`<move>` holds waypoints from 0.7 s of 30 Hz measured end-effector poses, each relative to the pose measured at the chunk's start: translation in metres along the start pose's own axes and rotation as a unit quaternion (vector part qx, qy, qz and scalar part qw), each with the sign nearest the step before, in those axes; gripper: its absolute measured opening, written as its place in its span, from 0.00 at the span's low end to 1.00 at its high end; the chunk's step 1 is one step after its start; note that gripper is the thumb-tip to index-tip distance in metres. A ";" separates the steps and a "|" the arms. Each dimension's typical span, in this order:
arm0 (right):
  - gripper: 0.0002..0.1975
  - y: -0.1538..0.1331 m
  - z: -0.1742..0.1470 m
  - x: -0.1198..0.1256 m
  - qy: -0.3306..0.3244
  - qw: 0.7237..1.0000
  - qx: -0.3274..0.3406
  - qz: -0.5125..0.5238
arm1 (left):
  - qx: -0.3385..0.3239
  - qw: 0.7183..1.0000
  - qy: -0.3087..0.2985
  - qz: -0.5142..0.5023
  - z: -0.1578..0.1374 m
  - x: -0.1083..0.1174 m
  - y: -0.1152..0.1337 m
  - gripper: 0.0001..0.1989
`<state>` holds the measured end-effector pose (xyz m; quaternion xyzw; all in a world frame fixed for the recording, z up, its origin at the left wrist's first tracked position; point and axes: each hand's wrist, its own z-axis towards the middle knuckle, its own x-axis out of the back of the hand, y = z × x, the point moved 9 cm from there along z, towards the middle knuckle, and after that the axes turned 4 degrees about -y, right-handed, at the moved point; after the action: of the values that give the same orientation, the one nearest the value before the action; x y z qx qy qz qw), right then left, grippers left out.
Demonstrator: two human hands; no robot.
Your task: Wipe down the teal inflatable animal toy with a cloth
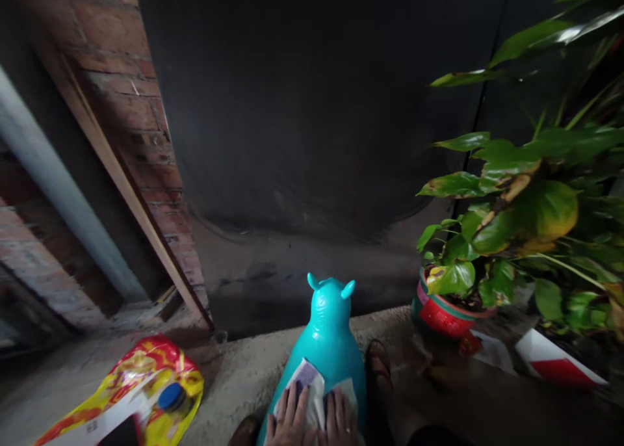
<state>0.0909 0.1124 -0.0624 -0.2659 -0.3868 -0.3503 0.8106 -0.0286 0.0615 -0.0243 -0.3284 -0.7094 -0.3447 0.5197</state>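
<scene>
A turquoise inflatable animal toy [330, 332] with two small ears stands on the concrete floor right in front of me, facing a dark wall. A pale cloth [312, 384] lies over its back. My left hand [288, 420] presses flat on the cloth's left part, fingers spread. My right hand [340, 419], with a ring on one finger, rests flat on the cloth's right part beside it. Both hands lie at the bottom edge of the view, partly cut off.
A red and yellow bag [141, 387] with a blue cap on it lies on the floor at lower left. A red pot [441, 313] with a leafy green plant stands to the right. A brick pillar [141, 140], a wooden batten and a grey pipe rise at left. A sandalled foot [377, 361] is beside the toy.
</scene>
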 end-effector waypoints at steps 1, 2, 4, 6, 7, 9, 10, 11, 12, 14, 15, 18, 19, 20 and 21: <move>0.24 -0.006 0.011 -0.001 -0.006 0.999 0.044 0.000 | 0.008 1.000 -0.010 -0.003 0.004 0.001 -0.001 0.29; 0.22 -0.011 0.023 -0.003 -0.018 0.996 0.083 0.007 | 0.021 0.999 -0.025 -0.008 0.010 0.001 -0.003 0.28; 0.22 -0.022 0.051 -0.005 -0.062 0.988 0.142 0.026 | 0.054 0.996 -0.064 -0.029 0.022 -0.001 -0.010 0.27; 0.23 -0.031 0.082 -0.009 -0.140 0.977 0.151 0.050 | 0.086 0.989 -0.096 -0.067 0.038 -0.007 -0.018 0.26; 0.24 -0.037 0.096 -0.012 -0.185 0.969 0.149 0.069 | 0.098 0.985 -0.109 -0.087 0.046 -0.011 -0.023 0.26; 0.26 -0.053 0.120 -0.018 -0.269 0.943 0.156 0.119 | 0.110 0.979 -0.130 -0.113 0.064 -0.022 -0.032 0.27; 0.27 -0.060 0.129 -0.022 -0.305 0.929 0.157 0.140 | 0.112 0.977 -0.140 -0.116 0.072 -0.028 -0.037 0.27; 0.27 -0.067 0.138 -0.025 -0.332 0.917 0.156 0.155 | 0.112 0.976 -0.149 -0.114 0.081 -0.035 -0.042 0.27; 0.28 -0.073 0.145 -0.029 -0.351 0.909 0.156 0.161 | 0.111 0.975 -0.155 -0.112 0.088 -0.041 -0.046 0.27; 0.28 -0.083 0.157 -0.035 -0.371 0.900 0.167 0.158 | 0.109 0.976 -0.157 -0.108 0.101 -0.051 -0.054 0.28; 0.28 -0.088 0.161 -0.039 -0.377 0.896 0.177 0.154 | 0.106 0.976 -0.155 -0.107 0.107 -0.055 -0.057 0.28; 0.30 -0.096 0.167 -0.046 -0.395 0.888 0.187 0.144 | 0.093 0.979 -0.143 -0.109 0.119 -0.064 -0.062 0.29; 0.30 -0.097 0.167 -0.047 -0.398 0.887 0.187 0.140 | 0.089 0.980 -0.137 -0.112 0.121 -0.065 -0.063 0.29; 0.31 -0.097 0.167 -0.047 -0.397 0.888 0.187 0.136 | 0.085 0.981 -0.130 -0.118 0.122 -0.066 -0.063 0.29; 0.31 -0.098 0.165 -0.046 -0.393 0.890 0.190 0.132 | 0.083 0.981 -0.120 -0.125 0.122 -0.066 -0.064 0.28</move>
<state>-0.0783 0.1853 0.0085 -0.2712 -0.6941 -0.0270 0.6664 -0.1275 0.1211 -0.1245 -0.2322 -0.8283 -0.3045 0.4090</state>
